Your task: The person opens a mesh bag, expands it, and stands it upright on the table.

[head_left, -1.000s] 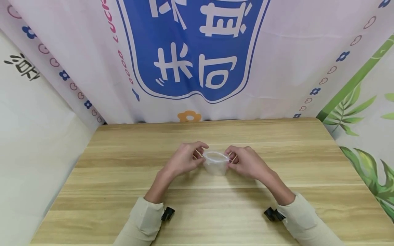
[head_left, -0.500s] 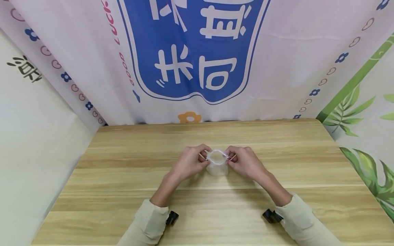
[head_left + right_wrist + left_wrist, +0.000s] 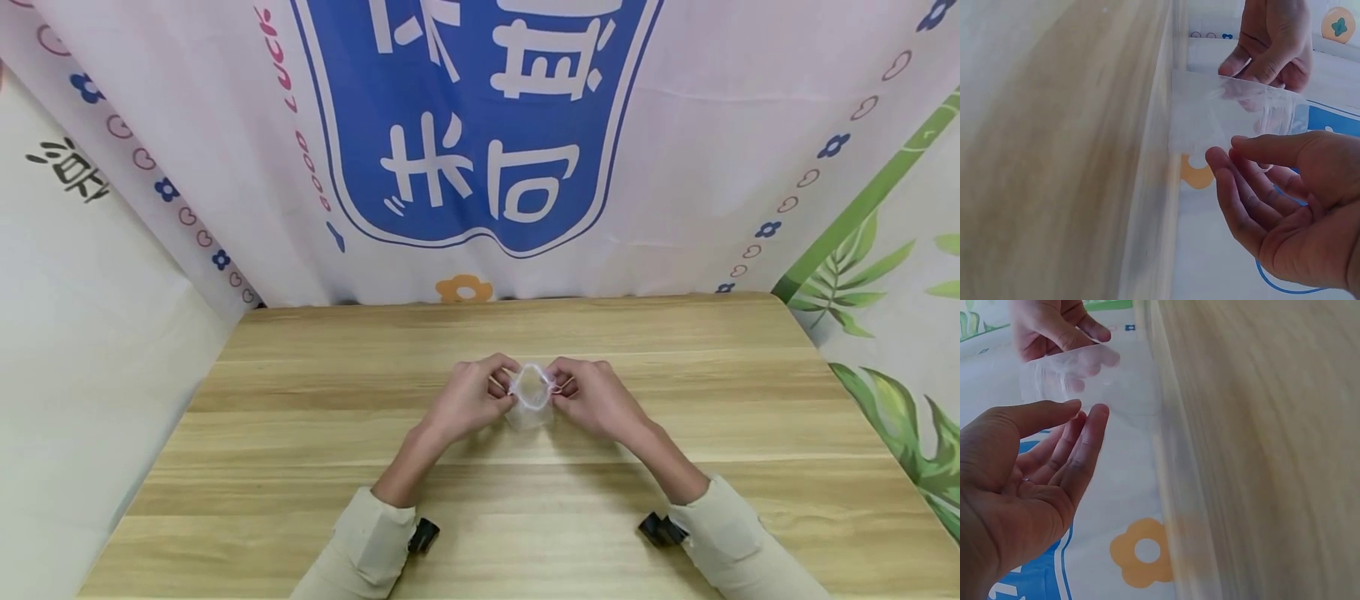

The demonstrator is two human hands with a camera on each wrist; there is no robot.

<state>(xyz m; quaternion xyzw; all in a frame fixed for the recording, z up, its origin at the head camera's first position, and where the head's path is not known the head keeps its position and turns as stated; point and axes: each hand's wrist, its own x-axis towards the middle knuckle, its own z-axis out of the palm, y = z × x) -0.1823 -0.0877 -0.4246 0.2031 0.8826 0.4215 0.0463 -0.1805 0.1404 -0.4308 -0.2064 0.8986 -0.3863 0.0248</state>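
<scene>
A small clear plastic bag point(image 3: 530, 419) stands on the wooden table between both hands, its mouth spread upward in a diamond shape. My left hand point(image 3: 474, 393) pinches the left side of the rim between thumb and fingers. On the opposite side my right hand point(image 3: 591, 395) pinches the rim in the same way, with a thin pinkish edge or cord showing by its fingertips. In the left wrist view the see-through bag point(image 3: 1129, 381) spans from hand to hand. Several lines run round the mouth end of the bag point(image 3: 1204, 112) in the right wrist view. I see nothing inside it.
The wood-grain table point(image 3: 300, 467) extends around both arms. A printed curtain point(image 3: 675, 167) with a blue sign hangs behind its far edge. White walls flank it, the right one with a leaf print point(image 3: 900, 408). Black straps point(image 3: 423, 535) sit at the wrists.
The left hand has come in to the right, nearer the right hand. The bag's mouth has gone from a flat, narrow oval to a wider diamond. The right hand has barely moved.
</scene>
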